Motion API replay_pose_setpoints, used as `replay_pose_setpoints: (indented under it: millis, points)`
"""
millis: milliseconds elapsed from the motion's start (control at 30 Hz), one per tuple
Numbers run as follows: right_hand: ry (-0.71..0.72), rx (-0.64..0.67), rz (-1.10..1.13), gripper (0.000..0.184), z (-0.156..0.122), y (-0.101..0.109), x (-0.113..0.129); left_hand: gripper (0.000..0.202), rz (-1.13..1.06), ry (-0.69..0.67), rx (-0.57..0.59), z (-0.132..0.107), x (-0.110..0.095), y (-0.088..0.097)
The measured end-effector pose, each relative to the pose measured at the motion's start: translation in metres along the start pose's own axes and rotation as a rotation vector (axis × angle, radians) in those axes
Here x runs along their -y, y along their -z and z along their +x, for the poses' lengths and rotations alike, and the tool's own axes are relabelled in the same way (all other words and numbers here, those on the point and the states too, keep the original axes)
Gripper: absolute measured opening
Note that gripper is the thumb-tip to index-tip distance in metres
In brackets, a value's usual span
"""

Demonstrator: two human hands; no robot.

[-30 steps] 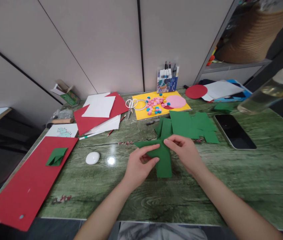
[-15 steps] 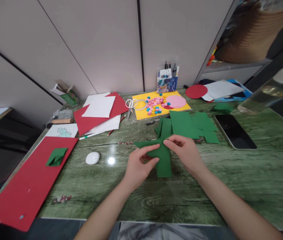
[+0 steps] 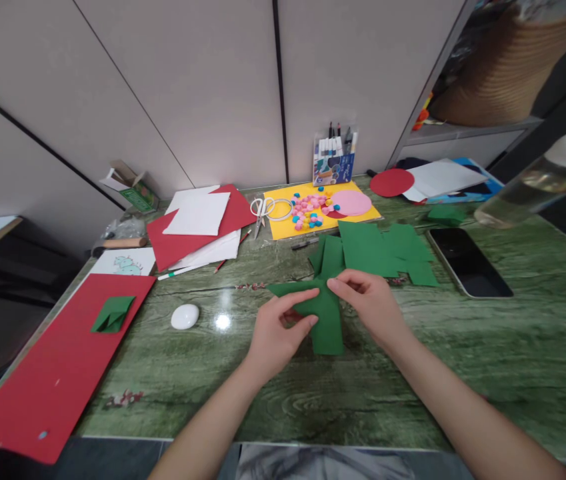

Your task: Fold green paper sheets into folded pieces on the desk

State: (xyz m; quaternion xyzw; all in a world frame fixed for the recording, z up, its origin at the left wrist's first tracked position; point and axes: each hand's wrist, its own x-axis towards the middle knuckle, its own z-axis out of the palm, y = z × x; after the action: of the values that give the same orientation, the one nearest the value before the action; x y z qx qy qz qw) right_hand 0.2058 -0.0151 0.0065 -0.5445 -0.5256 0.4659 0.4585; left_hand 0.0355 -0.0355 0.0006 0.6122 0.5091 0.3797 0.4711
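Near the middle of the table, both my hands are on a folded piece of green paper [image 3: 329, 327], which has a strip toward me and a pointed flap to the left. My left hand [image 3: 280, 333] pinches the paper from its left side, thumb and index finger on the flap. From the right, my right hand [image 3: 370, 300] grips the paper's edge between thumb and curled fingers. Just behind lies another folded green piece [image 3: 331, 253], and green sheets [image 3: 370, 247] overlap to its right. A small folded green piece [image 3: 113, 313] rests on a red sheet [image 3: 63, 373] at the left.
A white oval object [image 3: 185, 317] sits left of my hands. Scissors [image 3: 261, 210], a yellow sheet [image 3: 280, 230] bearing colourful pompoms, and a marker pack [image 3: 333, 160] are at the back. A phone [image 3: 470, 262] and a clear bottle [image 3: 523, 180] stand right. Red and white papers [image 3: 197, 213] lie back left.
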Motion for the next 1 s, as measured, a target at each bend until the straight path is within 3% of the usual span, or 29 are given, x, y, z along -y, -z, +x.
replay_pose_setpoints:
  millis: [300, 567, 1000]
  points:
    - [0.017, 0.021, 0.0, 0.023, -0.0015, -0.0003, 0.0028, 0.036, 0.08, -0.047, -0.042, -0.0012, -0.0017, 0.0007]
    - [0.01, 0.062, -0.061, 0.03, -0.0029, 0.0016, 0.0065, 0.036, 0.12, -0.063, -0.056, -0.0023, -0.0026, 0.0012]
    - [0.016, 0.065, -0.012, 0.028, -0.0013, 0.0041, 0.0053, 0.035, -0.019, -0.005, -0.021, -0.0006, -0.0044, 0.001]
